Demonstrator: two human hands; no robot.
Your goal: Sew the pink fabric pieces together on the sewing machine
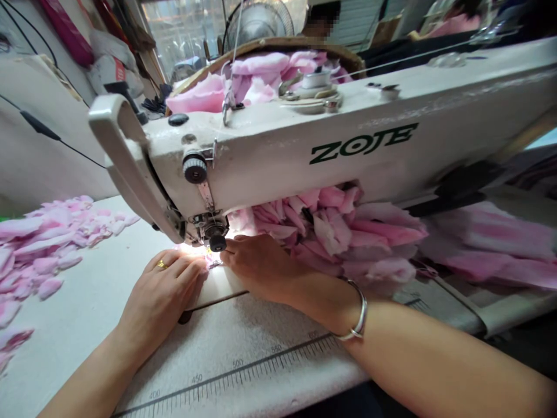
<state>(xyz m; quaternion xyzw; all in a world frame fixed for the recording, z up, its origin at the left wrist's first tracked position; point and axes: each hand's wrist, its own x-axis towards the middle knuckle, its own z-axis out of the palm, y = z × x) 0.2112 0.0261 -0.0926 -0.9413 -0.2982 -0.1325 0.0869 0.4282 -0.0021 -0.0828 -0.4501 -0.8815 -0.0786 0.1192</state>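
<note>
My left hand (163, 293), with a gold ring (162, 265) on one finger, lies palm down with its fingertips pressing a small pink fabric piece (212, 260) beside the presser foot (216, 241). My right hand (256, 267), wearing a silver bangle (359, 310), presses the same area from the other side, its fingertips next to the foot. The needle's tip is hidden by the foot and glare. Gathered pink fabric (324, 229) bunches under the arm of a white ZOTE sewing machine (261, 157).
Loose pink petal-shaped pieces (39, 249) lie heaped on the white table (87, 325) at left. A ruler scale (235, 371) runs along the table's front. More pink fabric fills a round basket (261, 75) behind the machine, near a fan (256, 23) and a person (322, 23).
</note>
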